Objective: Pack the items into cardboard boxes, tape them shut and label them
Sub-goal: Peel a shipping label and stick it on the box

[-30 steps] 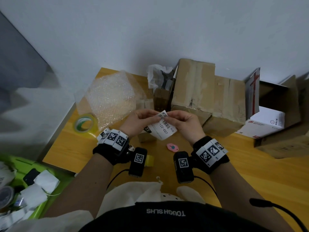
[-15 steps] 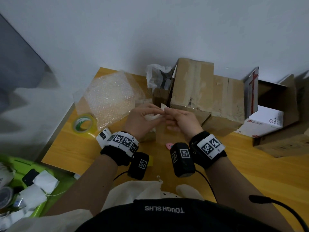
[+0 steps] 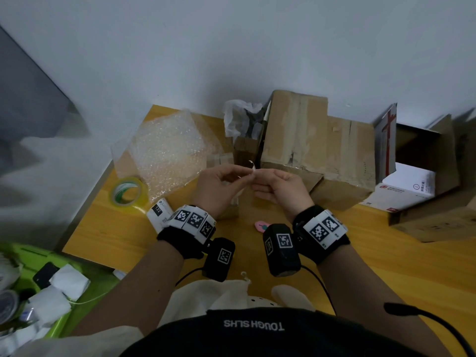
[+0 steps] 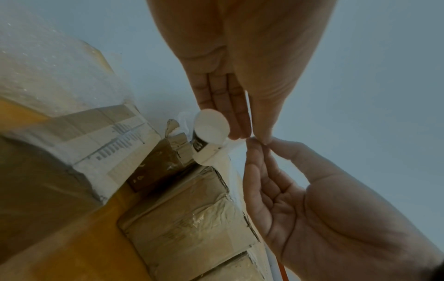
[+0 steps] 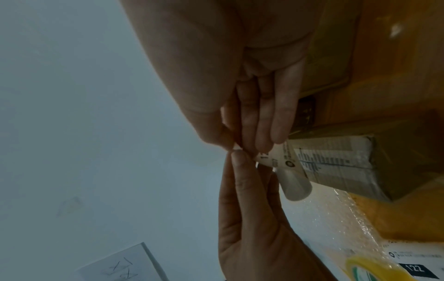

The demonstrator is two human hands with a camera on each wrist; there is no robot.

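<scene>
I hold a white label (image 3: 252, 168) in the air over the wooden table (image 3: 386, 266), edge-on to the head view. My left hand (image 3: 244, 174) pinches it from the left and my right hand (image 3: 258, 173) pinches its corner from the right, fingertips almost touching. In the left wrist view the label (image 4: 211, 131) curls into a loop by my left hand (image 4: 242, 137), with my right hand (image 4: 259, 141) just below. In the right wrist view the label (image 5: 278, 158) shows print. A small cardboard box (image 3: 231, 215) sits under my hands, mostly hidden.
A tape roll (image 3: 128, 193) and bubble wrap (image 3: 164, 150) lie at the left, with another label (image 3: 159, 213) beside my left wrist. Taped cardboard boxes (image 3: 309, 140) stand behind. An open carton (image 3: 438, 202) holds a white box (image 3: 409, 185). A small pink object (image 3: 261, 226) lies in front.
The label faced me flat a second ago; it is now turned edge-on and curled. Both hands have moved away from me, closer to the boxes, still pinching it.
</scene>
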